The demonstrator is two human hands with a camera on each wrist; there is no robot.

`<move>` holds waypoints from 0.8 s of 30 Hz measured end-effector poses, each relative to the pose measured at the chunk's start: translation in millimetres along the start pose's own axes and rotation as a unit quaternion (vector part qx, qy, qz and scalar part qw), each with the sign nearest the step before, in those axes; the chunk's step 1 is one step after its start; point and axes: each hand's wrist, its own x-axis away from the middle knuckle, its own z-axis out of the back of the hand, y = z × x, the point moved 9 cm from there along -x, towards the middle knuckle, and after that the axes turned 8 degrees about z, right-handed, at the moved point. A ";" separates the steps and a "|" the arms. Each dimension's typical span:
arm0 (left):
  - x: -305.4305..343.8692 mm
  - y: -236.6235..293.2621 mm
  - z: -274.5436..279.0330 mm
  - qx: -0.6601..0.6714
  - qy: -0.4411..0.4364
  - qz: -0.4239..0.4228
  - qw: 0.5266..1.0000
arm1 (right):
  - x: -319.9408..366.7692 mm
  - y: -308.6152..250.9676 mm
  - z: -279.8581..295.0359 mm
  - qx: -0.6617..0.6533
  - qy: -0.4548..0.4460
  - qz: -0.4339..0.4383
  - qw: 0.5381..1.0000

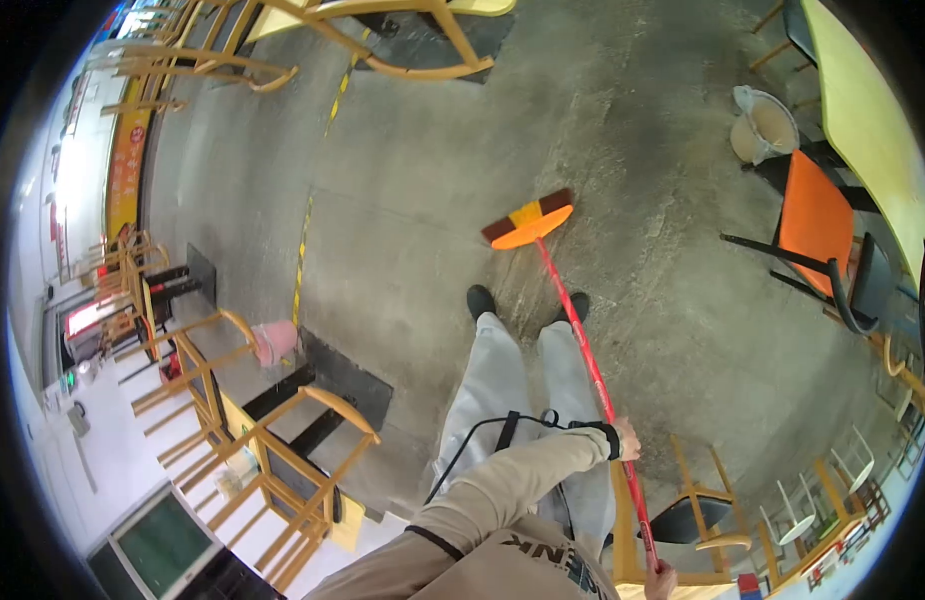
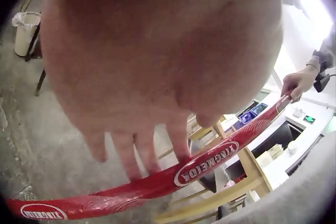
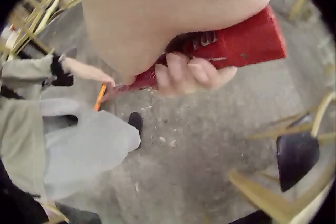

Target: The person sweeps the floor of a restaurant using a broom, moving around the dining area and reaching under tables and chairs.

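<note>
Apparently mid-sweep, the right hand gripped the broom above the left hand's nearly straight, touching fingers, and the next stroke probably called for steady guidance.

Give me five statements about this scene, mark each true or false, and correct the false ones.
1. The right hand grips the red handle. True.
2. The broom head is blue. False: the broom head is mainly orange.
3. The left hand touches nothing. False: the left hand touches the red handle.
4. Both shoes are dark. True.
5. The lined bin stands on the orange chair. False: the lined bin is on the floor near the orange chair.
</note>
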 end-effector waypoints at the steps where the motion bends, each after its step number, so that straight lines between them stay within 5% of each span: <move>1: -0.3 0.8 -2.1 0.006 0.005 0.006 1.000 | -0.1 5.8 -3.4 -0.002 -0.005 -0.001 1.000; 5: -4.1 -10.7 51.6 -0.014 0.126 0.040 0.991 | -12.6 -24.1 28.0 0.041 0.014 0.003 0.999; 7: 2.0 -33.1 100.6 -0.020 0.247 0.047 0.968 | -45.4 -24.3 42.7 0.067 0.171 0.019 0.983; 10: 27.4 -73.1 172.3 -0.063 0.320 0.090 0.941 | -103.6 -112.9 54.8 -0.049 0.123 0.040 0.990; 14: 112.8 -161.3 222.8 0.177 0.582 0.135 0.782 | -202.6 -202.8 23.7 -0.208 0.111 0.118 0.965; 18: 184.6 -226.9 170.5 0.356 0.544 0.280 0.707 | -221.2 -366.4 -47.7 -0.438 -0.073 0.092 0.891; 19: 182.8 -231.8 142.1 0.464 0.414 0.258 0.739 | -227.6 -383.6 -84.0 -0.514 -0.131 0.091 0.843; 20: 180.6 -225.3 112.3 0.557 0.270 0.226 0.753 | -220.9 -399.6 -110.2 -0.492 -0.123 0.104 0.856; 22: 198.9 -211.0 71.4 0.717 0.288 0.054 0.633 | -199.2 -422.7 -158.3 -0.444 -0.113 0.134 0.879; 24: 239.4 -213.2 22.4 0.781 0.324 0.087 0.527 | -187.2 -427.1 -197.1 -0.373 -0.124 0.180 0.902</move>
